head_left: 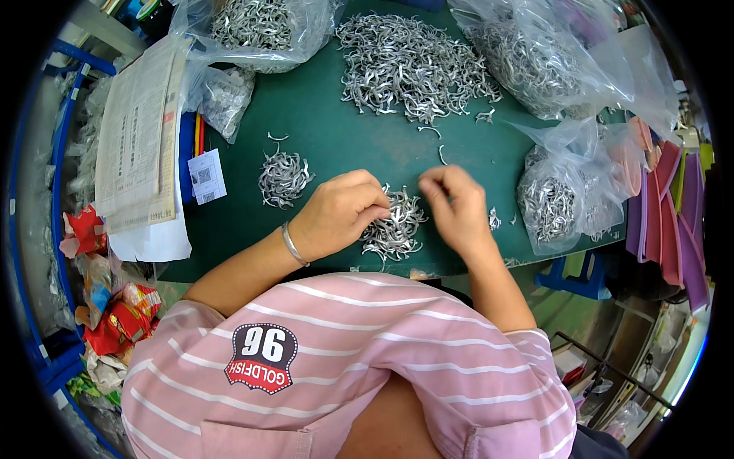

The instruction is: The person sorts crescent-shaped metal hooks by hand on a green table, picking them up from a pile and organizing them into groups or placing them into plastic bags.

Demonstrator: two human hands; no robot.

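Small curved silver metal pieces (395, 229) lie in a pile at the near edge of the green table. My left hand (336, 214), with a silver bangle (292, 245) on its wrist, reaches over the left side of this pile. Its thumb and fingertips are closed together against the pieces; what they pinch is hidden. To the right of the pile is my right hand (457, 208), raised a little, its fingers curled in toward the thumb. Whether a piece sits between those fingertips I cannot make out. A smaller heap of the same pieces (283, 180) lies left of my left hand.
A large spread of pieces (413, 65) covers the table's far middle. Clear bags of pieces stand at the far left (256, 30), far right (535, 65) and right (550, 203). Printed sheets (141, 138) hang at the left edge; purple and red strips (669, 214) are at right.
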